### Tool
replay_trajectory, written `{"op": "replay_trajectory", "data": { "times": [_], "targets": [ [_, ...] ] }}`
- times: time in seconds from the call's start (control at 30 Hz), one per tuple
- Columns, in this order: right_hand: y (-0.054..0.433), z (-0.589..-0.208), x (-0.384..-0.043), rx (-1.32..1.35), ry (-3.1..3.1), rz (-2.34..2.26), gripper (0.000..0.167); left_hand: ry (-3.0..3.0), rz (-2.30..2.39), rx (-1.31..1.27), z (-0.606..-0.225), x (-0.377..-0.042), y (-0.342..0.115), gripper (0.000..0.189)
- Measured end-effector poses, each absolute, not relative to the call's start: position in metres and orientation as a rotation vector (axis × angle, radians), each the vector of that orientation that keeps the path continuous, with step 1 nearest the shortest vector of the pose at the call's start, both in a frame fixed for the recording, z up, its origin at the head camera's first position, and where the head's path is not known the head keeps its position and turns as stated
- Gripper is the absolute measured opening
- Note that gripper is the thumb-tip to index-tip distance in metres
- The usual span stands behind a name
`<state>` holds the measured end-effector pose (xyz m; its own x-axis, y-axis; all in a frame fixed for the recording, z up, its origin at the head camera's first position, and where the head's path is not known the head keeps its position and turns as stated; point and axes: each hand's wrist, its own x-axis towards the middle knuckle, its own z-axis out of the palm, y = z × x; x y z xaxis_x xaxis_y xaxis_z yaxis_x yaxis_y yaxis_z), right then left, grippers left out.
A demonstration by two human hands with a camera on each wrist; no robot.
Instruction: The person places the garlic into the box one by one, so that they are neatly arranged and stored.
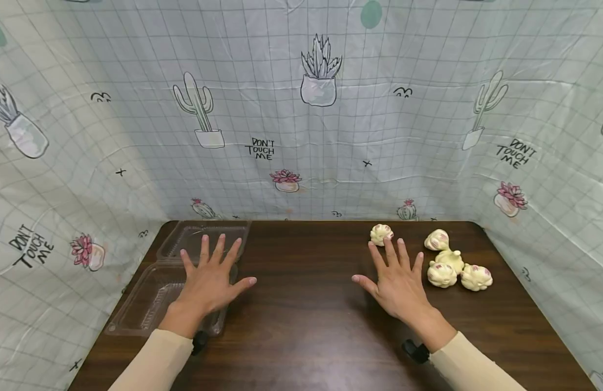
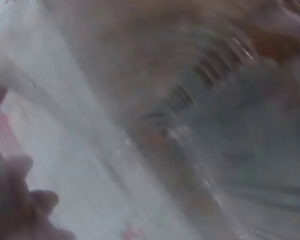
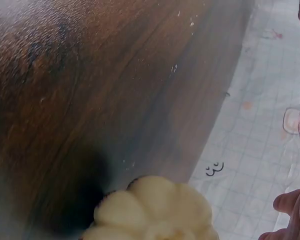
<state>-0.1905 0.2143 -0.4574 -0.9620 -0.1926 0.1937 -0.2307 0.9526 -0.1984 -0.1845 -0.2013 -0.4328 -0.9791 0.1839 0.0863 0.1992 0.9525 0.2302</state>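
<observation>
My left hand (image 1: 209, 287) is spread with fingers and thumb apart, over a clear plastic clamshell container (image 1: 135, 309) that lies with its lid (image 1: 171, 241) folded back. In the blurred left wrist view, the container's ribbed wall (image 2: 210, 70) fills much of the picture, with fingertips (image 2: 42, 200) at the left edge. My right hand (image 1: 398, 287) is likewise spread and holds nothing. Its fingertips overlap a pale yellow garlic bulb (image 1: 381, 233) with pink marks. In the right wrist view a garlic bulb (image 3: 155, 212) shows large at the bottom, with fingers (image 3: 290, 202) at the right edge.
To the right of my right hand several more garlic bulbs (image 1: 443, 275) lie in a cluster. The dark wooden table (image 1: 301, 315) is enclosed at the back and sides by a grid-patterned curtain (image 1: 360, 125) printed with cacti. Dark wrist devices (image 1: 416, 351) sit at both cuffs.
</observation>
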Motion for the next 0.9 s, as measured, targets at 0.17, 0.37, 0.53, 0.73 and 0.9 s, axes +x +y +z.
{"op": "replay_trajectory", "data": {
  "times": [0.17, 0.37, 0.53, 0.73, 0.9],
  "targets": [
    [0.208, -0.462, -0.192, 0.324, -2.928, 0.357, 0.092, -3.056, -0.364, -0.266, -0.433, -0.182, -0.219, 0.099],
    [0.179, -0.473, -0.194, 0.382, -2.907, 0.418, 0.084, -3.038, -0.381, -0.166, -0.435, -0.174, -0.261, 0.101],
    [0.136, -0.478, -0.192, 0.514, -2.917, 0.440, 0.076, -3.040, -0.467, -0.057, -0.439, -0.162, -0.308, 0.105],
    [0.072, -0.475, -0.183, 0.730, -2.977, 0.467, 0.076, -3.079, -0.553, -0.002, -0.450, -0.144, -0.348, 0.101],
    [0.024, -0.471, -0.172, 0.915, -3.025, 0.480, 0.079, -3.107, -0.641, -0.018, -0.456, -0.135, -0.363, 0.096]
  ]
}}
